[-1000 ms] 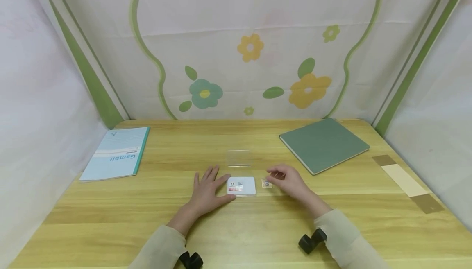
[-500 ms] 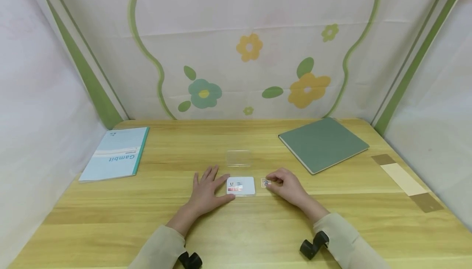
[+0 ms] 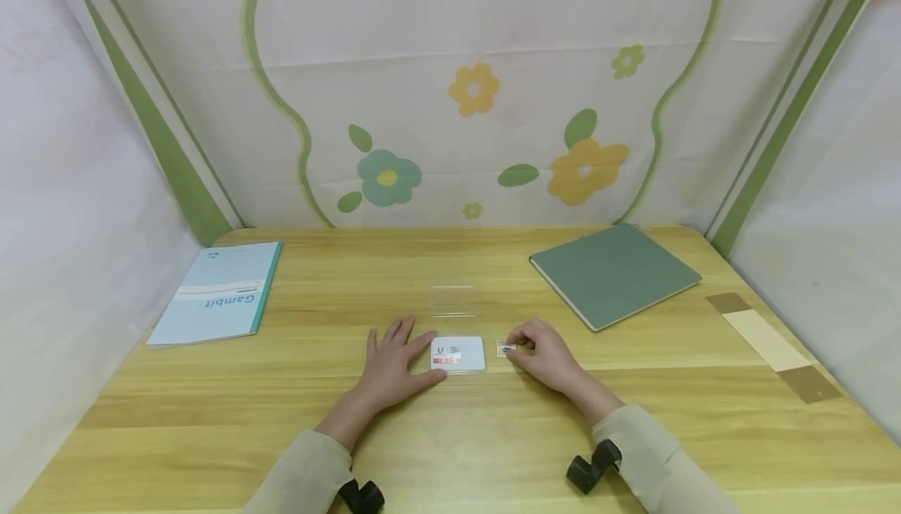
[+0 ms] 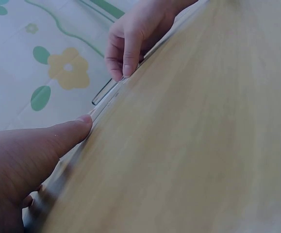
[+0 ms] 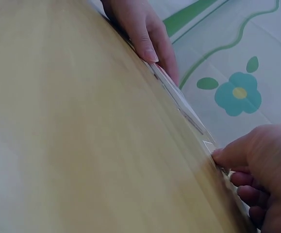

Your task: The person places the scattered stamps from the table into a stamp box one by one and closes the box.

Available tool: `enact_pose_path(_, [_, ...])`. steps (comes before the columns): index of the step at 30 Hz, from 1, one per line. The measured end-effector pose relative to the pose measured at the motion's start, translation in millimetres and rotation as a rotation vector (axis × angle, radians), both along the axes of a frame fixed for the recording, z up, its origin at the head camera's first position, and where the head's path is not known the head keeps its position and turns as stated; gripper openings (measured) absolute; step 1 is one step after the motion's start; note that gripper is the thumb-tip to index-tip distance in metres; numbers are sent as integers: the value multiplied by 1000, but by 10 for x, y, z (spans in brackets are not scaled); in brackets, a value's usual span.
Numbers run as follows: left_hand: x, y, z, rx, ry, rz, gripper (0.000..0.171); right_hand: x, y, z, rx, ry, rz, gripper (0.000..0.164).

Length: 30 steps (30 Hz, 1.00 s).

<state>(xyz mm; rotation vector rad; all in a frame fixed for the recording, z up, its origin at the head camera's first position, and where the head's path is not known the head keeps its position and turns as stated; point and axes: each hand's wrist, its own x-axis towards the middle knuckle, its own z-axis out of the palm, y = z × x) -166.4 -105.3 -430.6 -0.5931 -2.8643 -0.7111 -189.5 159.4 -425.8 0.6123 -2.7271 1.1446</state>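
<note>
Change: beige-sleeved right hand point(image 3: 551, 356) has its thumb and forefinger drawn in onto the right edge of the small printed square point(image 3: 501, 349); a second ago they are curled above that edge with more of the square showing.
Left hand point(image 3: 390, 367): stays as before, fingers straight and spread, thumb and forefinger at the left corners of the card stack, clasping nothing in the palm.
Right grip: fingertips nearly together, touching the square; whether they pinch it I cannot tell.
Square: on the wooden table point(image 3: 450, 436), just right of the white card.
Clear plastic holder point(image 3: 464, 374): its edges show around the white rounded card point(image 3: 468, 356) with red print; whether the card lies in or on it I cannot tell.
Clear plastic rectangle point(image 3: 454, 315): flat, just beyond the holder.
Right wrist view: shows the stack edge-on, low and flat, left thumb at its far end.
Left wrist view: shows the right thumb and forefinger reaching down to table level.
</note>
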Motion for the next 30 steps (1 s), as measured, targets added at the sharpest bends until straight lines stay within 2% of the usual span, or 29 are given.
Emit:
enact_pose_path(11, [-11, 1, -19, -7, -6, 2, 66, 10, -5, 0, 37, 42, 23, 9])
enact_pose_path(22, [-16, -4, -20, -10, -4, 6, 66, 13, -14, 9, 59, 20, 9, 9])
enact_pose_path(30, [-12, 1, -17, -11, -2, 4, 66, 7, -13, -4, 22, 21, 28, 17])
